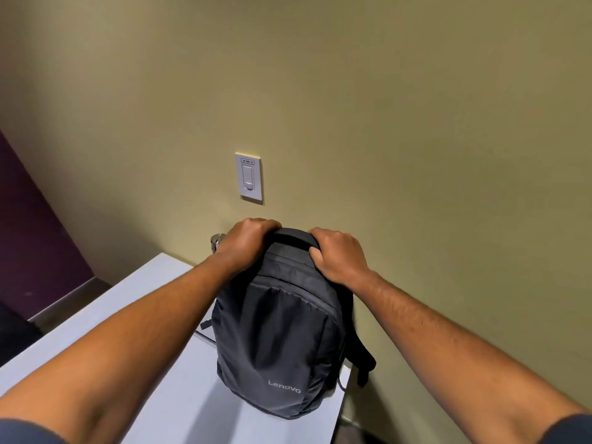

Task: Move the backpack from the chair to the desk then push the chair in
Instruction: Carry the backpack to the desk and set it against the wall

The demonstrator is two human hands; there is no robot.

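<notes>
Both hands, left (248,243) and right (339,253), clamp the backpack (282,341) top on the desk (112,315).

The left hand (248,243) and right hand (339,254) cover the top corners of the backpack (282,341), their fingertips hidden behind its far side. A small metal object (217,242) on the far left is mostly hidden by the left wrist and cannot be identified. The desk (96,322) is cut off by the near edge, and the label on the wall plate (249,177) is too small to read.
</notes>
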